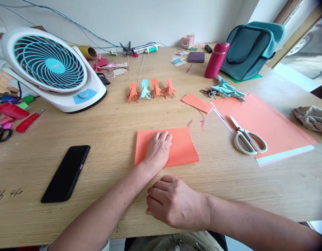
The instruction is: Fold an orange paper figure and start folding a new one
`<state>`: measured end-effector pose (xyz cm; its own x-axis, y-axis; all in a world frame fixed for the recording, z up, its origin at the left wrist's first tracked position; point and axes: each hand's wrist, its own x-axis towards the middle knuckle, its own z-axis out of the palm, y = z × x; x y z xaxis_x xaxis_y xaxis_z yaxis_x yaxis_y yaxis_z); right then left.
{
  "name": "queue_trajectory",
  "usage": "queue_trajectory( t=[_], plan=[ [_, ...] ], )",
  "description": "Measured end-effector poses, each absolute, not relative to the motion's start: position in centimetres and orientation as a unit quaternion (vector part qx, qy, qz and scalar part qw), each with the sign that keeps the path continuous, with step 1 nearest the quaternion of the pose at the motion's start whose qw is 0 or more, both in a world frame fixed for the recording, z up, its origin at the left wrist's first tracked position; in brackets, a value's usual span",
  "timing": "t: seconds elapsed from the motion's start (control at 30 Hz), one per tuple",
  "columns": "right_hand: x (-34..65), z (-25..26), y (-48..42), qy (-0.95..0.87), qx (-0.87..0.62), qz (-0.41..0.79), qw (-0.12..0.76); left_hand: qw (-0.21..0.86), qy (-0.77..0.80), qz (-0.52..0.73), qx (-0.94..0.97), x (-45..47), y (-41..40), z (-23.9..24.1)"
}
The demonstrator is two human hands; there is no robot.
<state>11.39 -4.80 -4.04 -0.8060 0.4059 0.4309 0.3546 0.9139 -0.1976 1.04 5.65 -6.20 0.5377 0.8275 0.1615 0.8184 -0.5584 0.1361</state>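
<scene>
A folded-looking sheet of orange paper point(183, 146) lies before me, its lower right corner slightly lifted. My left hand point(158, 150) rests on the middle of this sheet, palm down, fingers together and lying on the paper. Closer to the table's front edge, my right hand point(173, 202) is closed in a loose fist, apart from the paper; nothing shows in it. Beyond the sheet stand several folded paper figures: orange ones point(157, 88) and a light blue one point(144, 89). Small orange paper rectangles point(196, 103) lie stacked to their right.
White-handled scissors point(245, 139) lie on large coloured sheets point(275, 122) at right. Blue folded paper pieces point(226, 89), a pink flask point(217, 60) and a teal bag point(251, 50) are behind. At left are a fan point(53, 66), a black phone point(67, 174) and a red cutter point(29, 121).
</scene>
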Motion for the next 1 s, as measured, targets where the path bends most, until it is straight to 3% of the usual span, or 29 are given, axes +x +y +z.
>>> queue_trajectory(
  t=[0.17, 0.3, 0.43, 0.67, 1.0],
  plan=[
    [13.1, -2.2, -3.3, -0.913, -0.284, 0.042, 0.291, 0.051, 0.453, 0.172, 0.873, 0.5, 5.9, -7.3],
    [14.9, -1.6, -1.5, -0.869, -0.428, 0.079, 0.234, 0.067, 0.434, 0.198, 0.876, 0.1, 6.1, -7.7],
    [16.8, -2.5, 0.0, -0.847, -0.482, 0.103, 0.197, 0.093, 0.436, 0.217, 0.869, 0.0, 6.0, -7.7],
    [20.3, -3.9, 1.7, -0.871, -0.429, 0.168, 0.168, 0.085, 0.444, 0.196, 0.870, 0.2, 5.9, -7.5],
    [24.5, -4.1, -0.5, -0.907, -0.353, 0.159, 0.166, 0.116, 0.444, 0.202, 0.865, 0.2, 5.7, -7.3]
  ],
)
